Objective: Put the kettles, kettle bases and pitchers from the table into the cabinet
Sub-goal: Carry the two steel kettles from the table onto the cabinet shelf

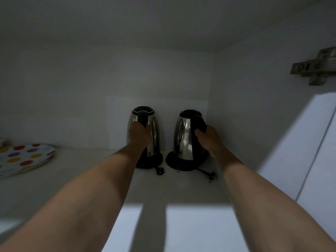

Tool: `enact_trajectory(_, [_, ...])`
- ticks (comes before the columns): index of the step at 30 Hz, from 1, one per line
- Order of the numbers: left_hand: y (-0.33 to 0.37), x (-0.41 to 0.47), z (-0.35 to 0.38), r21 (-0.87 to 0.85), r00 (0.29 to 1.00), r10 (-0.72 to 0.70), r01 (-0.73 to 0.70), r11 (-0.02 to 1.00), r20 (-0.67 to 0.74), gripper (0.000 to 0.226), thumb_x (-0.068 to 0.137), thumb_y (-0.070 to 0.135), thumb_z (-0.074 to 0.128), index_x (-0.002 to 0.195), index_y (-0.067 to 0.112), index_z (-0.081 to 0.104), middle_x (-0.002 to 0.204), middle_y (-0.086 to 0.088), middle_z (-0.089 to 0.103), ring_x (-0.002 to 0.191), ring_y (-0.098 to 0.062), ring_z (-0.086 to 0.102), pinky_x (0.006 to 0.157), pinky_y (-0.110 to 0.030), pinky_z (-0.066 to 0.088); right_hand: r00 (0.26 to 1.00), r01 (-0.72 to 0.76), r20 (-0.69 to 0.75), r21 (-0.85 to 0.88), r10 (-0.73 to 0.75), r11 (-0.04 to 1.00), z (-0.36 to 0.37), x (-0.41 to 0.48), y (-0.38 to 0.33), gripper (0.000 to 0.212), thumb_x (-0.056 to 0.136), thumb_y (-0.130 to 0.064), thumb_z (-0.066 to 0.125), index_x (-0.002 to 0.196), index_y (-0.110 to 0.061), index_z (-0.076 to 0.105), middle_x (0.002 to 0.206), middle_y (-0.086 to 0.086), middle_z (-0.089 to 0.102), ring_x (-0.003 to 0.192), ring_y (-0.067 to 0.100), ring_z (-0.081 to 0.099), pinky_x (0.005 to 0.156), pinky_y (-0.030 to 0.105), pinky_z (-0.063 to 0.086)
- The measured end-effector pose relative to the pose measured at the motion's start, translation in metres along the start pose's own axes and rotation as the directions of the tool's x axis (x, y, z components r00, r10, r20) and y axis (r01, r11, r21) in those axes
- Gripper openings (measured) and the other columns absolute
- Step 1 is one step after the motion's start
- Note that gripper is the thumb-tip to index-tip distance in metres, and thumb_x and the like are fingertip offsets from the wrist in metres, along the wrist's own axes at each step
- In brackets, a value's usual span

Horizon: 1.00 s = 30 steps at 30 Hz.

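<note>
Two steel kettles with black lids stand deep inside the white cabinet, near its back right corner. The left kettle (154, 135) sits on a black base (156, 160), and my left hand (139, 135) is wrapped around its black handle. The right kettle (183, 137) rests on its own black base (174, 162), slightly tilted; my right hand (209, 140) grips its black handle. A black plug (160, 170) lies in front of the left base. Another plug with cord (209, 174) lies in front of the right base.
A plate with coloured dots (25, 159) lies on the cabinet shelf (109, 182) at the far left. The cabinet's right wall carries a metal hinge (314, 69) at the upper right. The back wall is just behind the kettles.
</note>
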<state>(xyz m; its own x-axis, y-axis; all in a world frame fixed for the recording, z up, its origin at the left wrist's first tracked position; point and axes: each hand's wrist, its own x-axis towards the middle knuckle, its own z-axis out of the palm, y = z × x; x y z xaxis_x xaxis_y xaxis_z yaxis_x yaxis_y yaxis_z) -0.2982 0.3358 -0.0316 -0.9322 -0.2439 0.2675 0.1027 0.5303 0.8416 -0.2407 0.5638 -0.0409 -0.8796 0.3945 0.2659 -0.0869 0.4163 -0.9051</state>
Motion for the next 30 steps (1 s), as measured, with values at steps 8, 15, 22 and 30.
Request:
enact_trajectory(8, [0.001, 0.0, 0.004, 0.004, 1.0, 0.024, -0.023, 1.0, -0.004, 0.045, 0.099, 0.027, 0.057, 0.127, -0.007, 0.052, 0.124, -0.027, 0.062, 0.115, -0.042, 0.06, 0.091, -0.044, 0.048, 0.999, -0.012, 0.038, 0.065, 0.01, 0.998, 0.014, 0.002, 0.001, 0.012, 0.096, -0.02, 0.057, 0.087, -0.014, 0.06, 0.086, 0.008, 0.063, 0.078, 0.024, 0.061, 0.07, 0.029, 0.048])
enact_trajectory(15, [0.004, 0.0, 0.004, -0.022, 1.0, 0.004, -0.004, 1.0, 0.004, 0.043, 0.099, 0.027, 0.055, 0.126, -0.007, 0.052, 0.123, -0.027, 0.063, 0.112, -0.041, 0.062, 0.093, -0.046, 0.053, 0.995, -0.005, 0.102, -0.005, 0.005, 1.0, 0.024, 0.006, -0.003, 0.013, 0.097, -0.026, 0.055, 0.103, -0.014, 0.057, 0.095, 0.009, 0.063, 0.083, 0.025, 0.061, 0.069, 0.029, 0.048])
enact_trajectory(22, [0.004, 0.0, 0.005, -0.03, 1.0, -0.003, 0.003, 1.0, 0.016, 0.044, 0.1, 0.029, 0.054, 0.126, -0.007, 0.053, 0.122, -0.026, 0.063, 0.11, -0.041, 0.063, 0.092, -0.044, 0.053, 0.998, -0.029, 0.051, -0.009, 0.029, 1.0, 0.017, 0.006, 0.01, 0.012, 0.092, -0.026, 0.058, 0.09, -0.015, 0.054, 0.089, 0.01, 0.061, 0.074, 0.023, 0.058, 0.065, 0.03, 0.046])
enact_trajectory(30, [0.013, -0.002, 0.008, -0.054, 1.0, -0.024, 0.024, 0.998, 0.014, 0.05, 0.099, 0.029, 0.056, 0.134, -0.004, 0.047, 0.131, -0.024, 0.06, 0.119, -0.04, 0.06, 0.092, -0.042, 0.049, 0.998, -0.038, 0.048, 0.01, 0.037, 0.999, 0.02, 0.01, 0.01, 0.012, 0.095, -0.022, 0.057, 0.091, -0.01, 0.058, 0.09, 0.012, 0.063, 0.077, 0.024, 0.06, 0.07, 0.031, 0.049])
